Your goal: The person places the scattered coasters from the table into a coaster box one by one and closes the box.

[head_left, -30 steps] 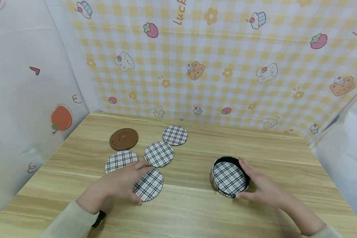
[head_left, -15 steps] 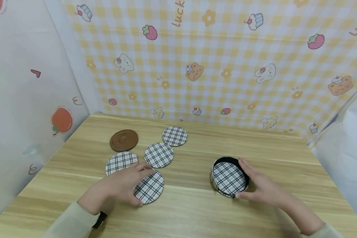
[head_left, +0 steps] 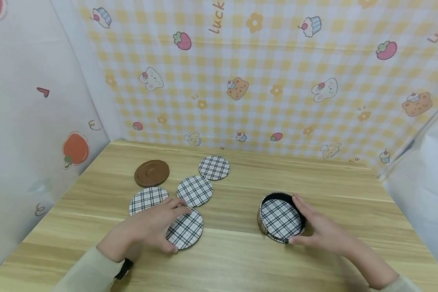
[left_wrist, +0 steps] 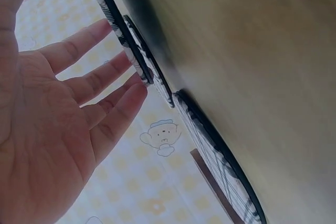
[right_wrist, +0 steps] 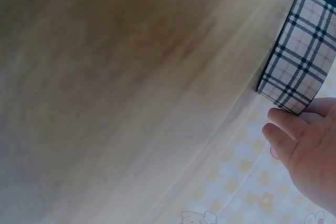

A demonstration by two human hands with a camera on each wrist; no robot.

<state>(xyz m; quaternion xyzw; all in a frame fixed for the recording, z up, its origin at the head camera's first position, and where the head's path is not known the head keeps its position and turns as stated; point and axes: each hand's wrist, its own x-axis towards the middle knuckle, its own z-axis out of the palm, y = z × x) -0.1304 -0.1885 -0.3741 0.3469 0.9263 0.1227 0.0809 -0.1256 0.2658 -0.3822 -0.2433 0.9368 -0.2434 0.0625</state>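
Note:
My left hand [head_left: 149, 227] grips a round plaid coaster [head_left: 188, 228] by its edge, thumb at the near side and fingers at the far side. In the left wrist view this coaster [left_wrist: 113, 19] stands slightly off the wood, fingertips along its rim. To the right, my right hand [head_left: 323, 231] holds a round plaid coaster holder [head_left: 263, 225] by its right side. A black lining shows within the holder, above a plaid bottom; whether that is a coaster cannot be told. The right wrist view shows the holder's plaid wall [right_wrist: 302, 51] upright, fingers [right_wrist: 286, 124] against it.
One plaid coaster [head_left: 146, 198] lies partly under the left hand. Two more, a middle coaster [head_left: 195, 190] and a farther coaster [head_left: 214, 167], lie behind. A brown round disc [head_left: 151, 173] sits at the back left. A patterned cloth [head_left: 219, 89] backs the wooden table [head_left: 233, 259].
My left hand and its coaster have shifted slightly to the right and nearer to me. The right hand and the holder stay in place.

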